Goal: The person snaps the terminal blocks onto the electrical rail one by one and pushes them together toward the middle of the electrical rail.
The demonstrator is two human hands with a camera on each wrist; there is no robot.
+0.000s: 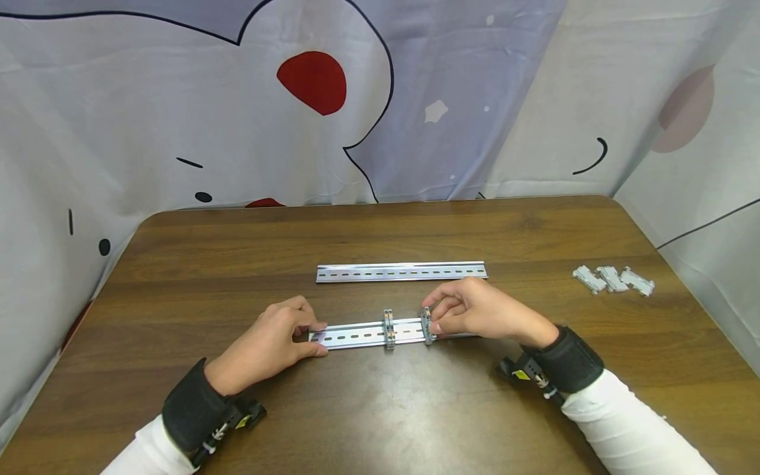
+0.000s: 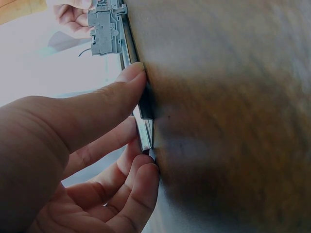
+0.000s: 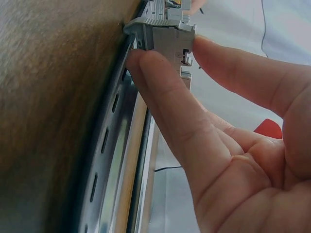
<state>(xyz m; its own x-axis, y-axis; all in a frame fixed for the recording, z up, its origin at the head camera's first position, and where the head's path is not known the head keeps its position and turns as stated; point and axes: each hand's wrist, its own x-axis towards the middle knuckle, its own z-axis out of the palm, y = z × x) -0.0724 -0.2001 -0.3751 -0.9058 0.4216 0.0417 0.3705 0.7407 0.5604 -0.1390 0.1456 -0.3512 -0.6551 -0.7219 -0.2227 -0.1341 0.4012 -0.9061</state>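
Note:
A slotted metal DIN rail [image 1: 356,336] lies across the near middle of the table. Its left end is gripped between the thumb and fingers of my left hand [image 1: 270,338]; the left wrist view shows the thumb along one edge of the rail [image 2: 144,130]. Farther right, my right hand [image 1: 477,309] pinches a grey terminal block [image 1: 426,326] that sits upright on the rail. In the right wrist view, fingers and thumb touch opposite sides of this terminal block [image 3: 167,40]. Another narrow grey terminal-block group [image 1: 388,330] stands on the rail between my hands.
A second DIN rail [image 1: 402,272] lies bare behind the first, roughly parallel to it. Several pale grey flat pieces [image 1: 613,279] lie at the table's right. The wooden table [image 1: 237,251] ends at a printed cloth [image 1: 178,99] behind it.

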